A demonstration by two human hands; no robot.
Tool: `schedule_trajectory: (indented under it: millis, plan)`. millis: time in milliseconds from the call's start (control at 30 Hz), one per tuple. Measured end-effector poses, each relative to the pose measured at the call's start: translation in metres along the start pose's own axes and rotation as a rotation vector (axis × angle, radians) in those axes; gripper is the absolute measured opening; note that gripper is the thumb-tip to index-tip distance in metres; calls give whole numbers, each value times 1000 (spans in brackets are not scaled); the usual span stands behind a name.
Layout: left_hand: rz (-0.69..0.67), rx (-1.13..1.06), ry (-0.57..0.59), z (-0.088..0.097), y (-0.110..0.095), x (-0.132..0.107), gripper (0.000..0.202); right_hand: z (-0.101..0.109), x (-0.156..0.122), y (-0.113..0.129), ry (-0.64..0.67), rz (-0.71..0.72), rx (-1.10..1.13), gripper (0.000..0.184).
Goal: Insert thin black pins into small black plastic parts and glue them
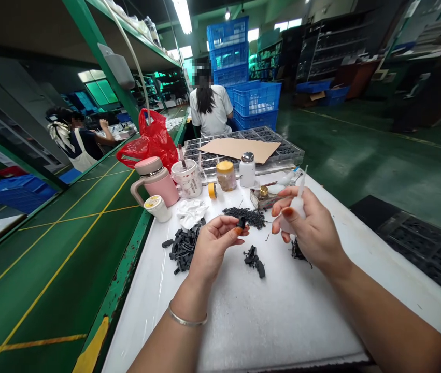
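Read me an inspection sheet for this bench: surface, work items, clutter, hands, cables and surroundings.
Surface: white tabletop, partly covered.
Work items: pile of black parts at left; small black cluster mid-table; heap of tiny black pieces farther back.
Clutter: pink mug, white tub, crumpled tissue, yellow-lidded jar, metal-capped bottle.
Hands: left hand pinches a small black part; right hand holds a translucent nozzle bottle.
Cables: pale cable or hose hanging near the green post.
Surroundings: green belt alongside at left; person in white shirt and stacked blue crates ahead.
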State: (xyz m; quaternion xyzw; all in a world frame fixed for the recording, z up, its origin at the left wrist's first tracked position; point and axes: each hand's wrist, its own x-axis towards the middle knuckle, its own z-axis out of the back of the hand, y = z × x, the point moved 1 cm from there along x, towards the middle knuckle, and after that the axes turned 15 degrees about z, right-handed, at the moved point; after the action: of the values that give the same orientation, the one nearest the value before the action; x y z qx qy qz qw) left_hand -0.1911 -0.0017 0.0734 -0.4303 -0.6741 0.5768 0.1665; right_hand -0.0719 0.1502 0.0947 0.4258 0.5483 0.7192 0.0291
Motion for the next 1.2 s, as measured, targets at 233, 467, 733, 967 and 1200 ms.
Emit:
schedule_trajectory:
  millis: [233, 467, 733, 967, 1200]
  plan:
    - [-68, 64, -84, 4, -1, 3, 20, 10, 9, -4, 70, -61, -129, 53]
    - [-88, 104, -100, 4, -3, 2, 18, 12, 6, 7, 54, -40, -50, 39]
    - [-117, 220, -136, 7, 1, 5, 20, 12, 2, 15, -56, 184, -168, 22]
    - [-151, 355, -187, 6, 2, 4, 17, 8, -5, 14, -19, 237, -274, 16]
    - [-150, 384, -216, 4, 1, 1, 16, 7, -5, 14, -12, 247, -344, 16]
